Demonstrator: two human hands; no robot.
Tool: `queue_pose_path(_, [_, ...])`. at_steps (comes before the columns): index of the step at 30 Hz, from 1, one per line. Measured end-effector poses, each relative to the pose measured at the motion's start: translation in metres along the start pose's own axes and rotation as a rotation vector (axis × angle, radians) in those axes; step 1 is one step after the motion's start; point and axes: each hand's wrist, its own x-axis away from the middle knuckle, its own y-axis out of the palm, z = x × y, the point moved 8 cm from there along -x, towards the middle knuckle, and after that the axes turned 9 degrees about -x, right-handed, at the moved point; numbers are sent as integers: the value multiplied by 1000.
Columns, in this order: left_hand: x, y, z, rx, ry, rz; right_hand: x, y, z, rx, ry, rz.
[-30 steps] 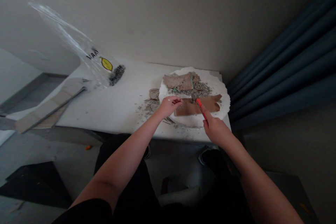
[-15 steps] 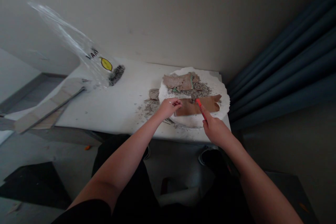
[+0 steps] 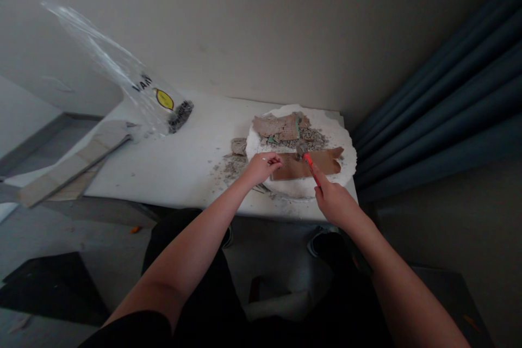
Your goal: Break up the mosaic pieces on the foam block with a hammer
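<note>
My right hand [image 3: 335, 200] is closed round the red handle of a small tool [image 3: 312, 166]. Its greyish head rests over a flat brown cardboard-like strip [image 3: 324, 162]; the kind of tool is too blurred to tell. At the strip's left end my left hand [image 3: 265, 167] has its fingers curled in on the edge, a ring on one finger. Both lie over a white ragged-edged round sheet [image 3: 348, 157]. Behind the strip, a cracked brown slab [image 3: 276, 126] lies on crumbled grey-brown bits [image 3: 312, 138], with a small green scrap near it.
The white table [image 3: 196, 157] carries spilled crumbs [image 3: 234, 168] left of the sheet. A clear plastic bag [image 3: 165, 100] with dark material in its bottom stands farther left. Boards and a long dark bar [image 3: 89, 166] lie at the left end. A dark curtain [image 3: 440, 103] hangs at right.
</note>
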Motion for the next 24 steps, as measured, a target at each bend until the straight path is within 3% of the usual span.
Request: queue_pose_path(24, [2, -1, 1, -77, 37, 6, 0, 0, -1, 13, -16, 6])
